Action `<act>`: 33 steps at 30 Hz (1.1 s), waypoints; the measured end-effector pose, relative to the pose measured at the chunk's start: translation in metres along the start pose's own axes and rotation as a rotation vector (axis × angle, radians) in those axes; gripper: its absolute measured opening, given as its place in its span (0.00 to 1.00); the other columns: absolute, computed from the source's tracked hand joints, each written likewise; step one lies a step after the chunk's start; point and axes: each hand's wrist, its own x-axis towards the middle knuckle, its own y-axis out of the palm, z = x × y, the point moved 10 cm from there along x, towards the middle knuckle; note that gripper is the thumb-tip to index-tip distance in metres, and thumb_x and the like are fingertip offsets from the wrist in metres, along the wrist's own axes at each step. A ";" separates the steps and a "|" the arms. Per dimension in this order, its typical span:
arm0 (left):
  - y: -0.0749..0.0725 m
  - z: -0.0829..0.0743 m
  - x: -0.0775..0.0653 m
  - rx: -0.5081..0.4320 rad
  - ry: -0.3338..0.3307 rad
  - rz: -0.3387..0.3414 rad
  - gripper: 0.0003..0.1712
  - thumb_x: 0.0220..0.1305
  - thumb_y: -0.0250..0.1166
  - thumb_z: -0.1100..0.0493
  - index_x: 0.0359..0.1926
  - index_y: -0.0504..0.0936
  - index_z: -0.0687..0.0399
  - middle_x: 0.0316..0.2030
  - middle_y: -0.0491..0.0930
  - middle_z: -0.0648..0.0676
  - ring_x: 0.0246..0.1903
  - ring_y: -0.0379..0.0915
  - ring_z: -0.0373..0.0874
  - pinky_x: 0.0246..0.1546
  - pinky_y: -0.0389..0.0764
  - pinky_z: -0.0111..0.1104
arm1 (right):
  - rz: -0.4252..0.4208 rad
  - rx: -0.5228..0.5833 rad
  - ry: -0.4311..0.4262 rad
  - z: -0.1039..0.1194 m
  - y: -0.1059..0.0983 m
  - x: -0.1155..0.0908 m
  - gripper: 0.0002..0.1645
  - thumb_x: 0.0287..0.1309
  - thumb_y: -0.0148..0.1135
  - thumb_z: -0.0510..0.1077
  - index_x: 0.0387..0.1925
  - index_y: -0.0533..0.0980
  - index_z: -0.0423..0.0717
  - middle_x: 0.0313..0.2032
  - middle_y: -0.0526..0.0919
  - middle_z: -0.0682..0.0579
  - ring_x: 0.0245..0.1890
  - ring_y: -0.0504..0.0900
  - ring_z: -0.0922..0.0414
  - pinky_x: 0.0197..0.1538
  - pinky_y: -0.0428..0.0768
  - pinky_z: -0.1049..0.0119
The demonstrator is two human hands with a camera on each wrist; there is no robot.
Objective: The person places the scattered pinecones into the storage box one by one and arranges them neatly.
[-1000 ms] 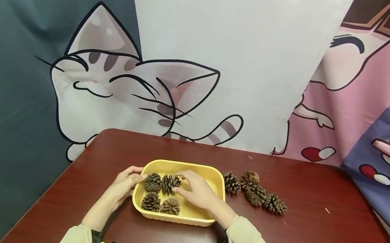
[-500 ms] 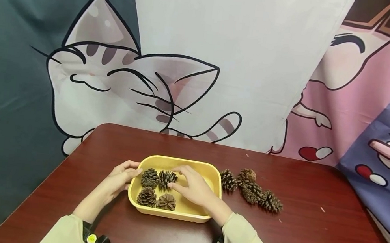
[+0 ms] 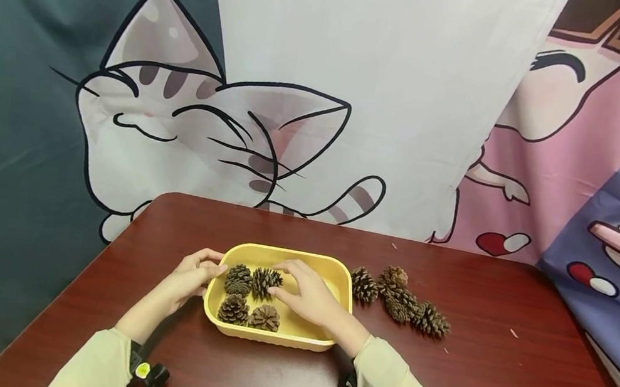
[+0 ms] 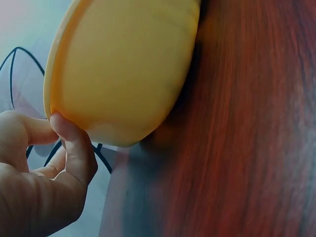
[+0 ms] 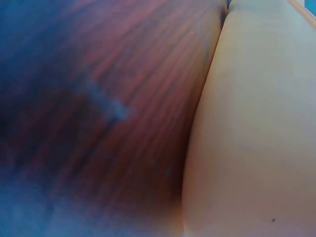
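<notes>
A yellow plastic tray (image 3: pixel 294 341) sits on the table, holding several pine cones in its left half. My left hand (image 3: pixel 186 278) pinches its left rim; in the left wrist view, thumb and finger (image 4: pixel 69 129) meet at the tray's edge (image 4: pixel 123 74). My right hand (image 3: pixel 307 294) reaches into the tray, thumb and fingertips around the right end of the upper pine cone (image 3: pixel 264 283). Beside that lie another pine cone (image 3: pixel 238 280) and, in front, two more, one upright (image 3: pixel 233 310) and one showing its base (image 3: pixel 265 318). The right wrist view shows the tray's wall (image 5: pixel 252 118) but no fingers.
Right of the tray, several loose pine cones lie on the red-brown table (image 3: pixel 484 376), one near the tray wall (image 3: pixel 363 285) and one farthest right (image 3: pixel 431 320). Small pale scraps dot the tabletop. A cartoon-printed cloth (image 3: pixel 400 89) hangs behind.
The head view has shifted slightly, moving the scene up and left in the picture. Both hands keep nearly the same places on the tray and at the pine cone.
</notes>
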 end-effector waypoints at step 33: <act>0.006 -0.004 0.005 -0.044 0.031 0.061 0.27 0.64 0.57 0.62 0.60 0.59 0.68 0.31 0.77 0.48 0.32 0.76 0.38 0.32 0.82 0.38 | -0.078 -0.027 -0.062 -0.057 -0.094 -0.042 0.26 0.55 0.65 0.42 0.56 0.71 0.43 0.53 0.75 0.47 0.52 0.75 0.51 0.54 0.75 0.55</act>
